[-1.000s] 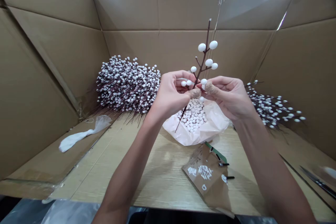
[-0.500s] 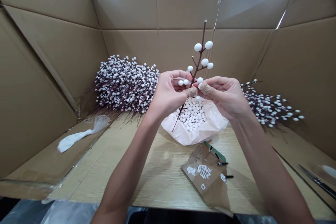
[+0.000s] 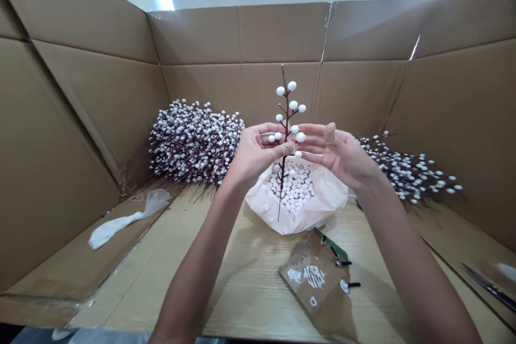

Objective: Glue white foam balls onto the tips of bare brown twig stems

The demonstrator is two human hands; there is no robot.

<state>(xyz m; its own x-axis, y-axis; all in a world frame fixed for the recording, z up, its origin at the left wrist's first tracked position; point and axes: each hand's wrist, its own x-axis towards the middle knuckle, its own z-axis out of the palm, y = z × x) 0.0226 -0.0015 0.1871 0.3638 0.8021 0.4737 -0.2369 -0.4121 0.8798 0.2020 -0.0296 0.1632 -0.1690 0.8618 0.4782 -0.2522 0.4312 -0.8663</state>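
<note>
- Clock directions take the upright branch as the center of the dial.
- A thin brown branch [image 3: 286,118] with round white berries stands nearly upright in the air, its lower end pointing to 6 o'clock.
- At 8 o'clock, the left hand [image 3: 258,151] grasps the branch's stem between thumb and fingers; a tan wrap covers the thumb tip.
- At 4 o'clock, the right hand [image 3: 341,155] is released, its fingers extended toward the berries and its wrapped thumb apart from them. Whether its fingertips touch the berries, I cannot tell.
- At 6 o'clock, below and behind the branch, an open pale plastic bag [image 3: 331,191] full of loose white berries sits on the wooden desk [image 3: 242,290].
- Nearer the viewer, between 5 and 6 o'clock, lies a brown cardboard piece [image 3: 328,309] with white smears, a green strip and short black pieces at its edge.
- At 9 o'clock rests a large heap of berried branches [image 3: 193,142]; at 4 o'clock, beyond the right hand, a smaller heap [image 3: 413,174].
- Cardboard walls [image 3: 201,35] rise at 12 o'clock and both sides.
</note>
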